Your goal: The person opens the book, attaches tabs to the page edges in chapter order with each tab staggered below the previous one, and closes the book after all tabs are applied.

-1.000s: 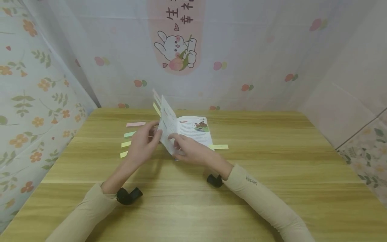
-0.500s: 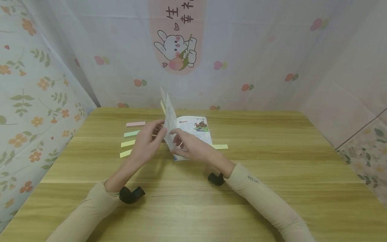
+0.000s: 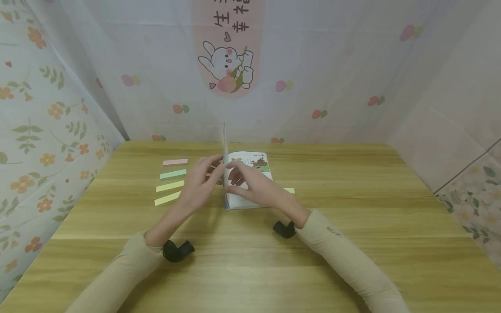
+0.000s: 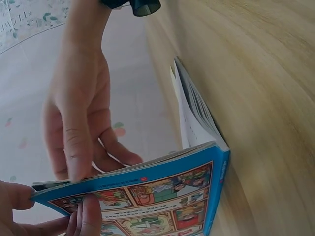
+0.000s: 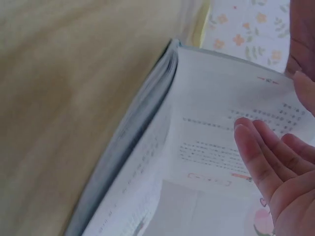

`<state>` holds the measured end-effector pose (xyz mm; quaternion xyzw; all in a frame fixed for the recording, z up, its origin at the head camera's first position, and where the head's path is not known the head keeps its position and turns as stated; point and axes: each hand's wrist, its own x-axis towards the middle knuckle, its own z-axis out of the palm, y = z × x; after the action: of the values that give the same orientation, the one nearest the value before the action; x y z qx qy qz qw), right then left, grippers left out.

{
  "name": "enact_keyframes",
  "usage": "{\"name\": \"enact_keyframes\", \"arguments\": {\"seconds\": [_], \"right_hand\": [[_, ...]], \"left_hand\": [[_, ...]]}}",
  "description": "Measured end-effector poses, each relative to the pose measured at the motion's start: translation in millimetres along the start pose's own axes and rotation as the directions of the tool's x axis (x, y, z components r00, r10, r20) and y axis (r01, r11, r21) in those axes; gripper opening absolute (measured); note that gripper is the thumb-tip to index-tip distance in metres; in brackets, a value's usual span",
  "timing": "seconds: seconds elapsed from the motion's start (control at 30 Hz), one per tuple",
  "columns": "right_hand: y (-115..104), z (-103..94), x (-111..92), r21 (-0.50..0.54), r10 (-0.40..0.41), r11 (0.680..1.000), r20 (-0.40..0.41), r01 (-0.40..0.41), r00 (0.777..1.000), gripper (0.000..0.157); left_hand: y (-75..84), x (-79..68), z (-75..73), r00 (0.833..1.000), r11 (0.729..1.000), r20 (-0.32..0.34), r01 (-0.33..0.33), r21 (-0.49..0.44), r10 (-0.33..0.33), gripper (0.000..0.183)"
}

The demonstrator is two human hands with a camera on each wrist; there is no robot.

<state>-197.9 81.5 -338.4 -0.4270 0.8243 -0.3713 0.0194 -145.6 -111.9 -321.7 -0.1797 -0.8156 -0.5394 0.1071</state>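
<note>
A thin illustrated book (image 3: 246, 201) lies open on the table, its right-hand pages flat and its left part standing nearly upright. My left hand (image 3: 199, 182) grips the outer edge of that upright part, fingers against the blue picture cover (image 4: 162, 196) in the left wrist view. My right hand (image 3: 256, 184) hovers over the open pages, thumb right at the raised part's edge. In the right wrist view its fingers (image 5: 266, 157) are loosely extended before a printed page (image 5: 216, 132). A yellow paper strip (image 3: 289, 190) shows beyond the book's right side, partly hidden by my right wrist.
Left of the book lie several paper strips: a pink strip (image 3: 175, 162), a green strip (image 3: 173, 174) and yellow strips (image 3: 170, 186). They rest on the wooden table (image 3: 235, 261). A patterned curtain (image 3: 332, 78) hangs behind its far edge. Black wrist cameras (image 3: 178, 251) sit at both sleeves.
My left hand has moved right, swinging the book's left part from leaning leftward to nearly upright. The fanned pages have come together, and more of the strips at left now shows.
</note>
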Motion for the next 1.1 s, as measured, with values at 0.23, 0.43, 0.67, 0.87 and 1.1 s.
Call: {"name": "enact_keyframes", "arguments": {"seconds": [0.23, 0.43, 0.67, 0.87, 1.1], "right_hand": [[-1, -8.7, -3, 0.029, -0.040, 0.999, -0.041, 0.041, 0.998, 0.048], [-1, -12.8, -6, 0.060, -0.005, 0.998, -0.044, 0.007, 0.999, 0.049], [3, -17.9, -11, 0.044, -0.001, 0.999, -0.061, 0.004, 0.998, 0.046], [3, -25.1, -17, 0.023, 0.026, 0.999, -0.103, -0.023, 0.994, 0.054], [3, -32.3, -20, 0.018, 0.035, 0.999, -0.166, -0.032, 0.985, 0.041]], "left_hand": [[-2.1, 1.8, 6.8, 0.999, 1.000, 0.034, -0.013, 0.025, 0.013, 0.049], [-5.2, 3.1, 12.0, 0.998, 1.000, 0.053, -0.016, 0.008, 0.016, 0.049], [-8.5, 5.1, 21.9, 0.997, 1.000, 0.079, 0.010, -0.013, -0.009, 0.047], [-10.7, 7.1, 28.8, 0.987, 0.995, 0.141, 0.064, 0.078, -0.074, 0.053], [-13.9, 8.7, 34.8, 0.969, 0.978, 0.195, 0.116, 0.171, -0.149, 0.060]]}}
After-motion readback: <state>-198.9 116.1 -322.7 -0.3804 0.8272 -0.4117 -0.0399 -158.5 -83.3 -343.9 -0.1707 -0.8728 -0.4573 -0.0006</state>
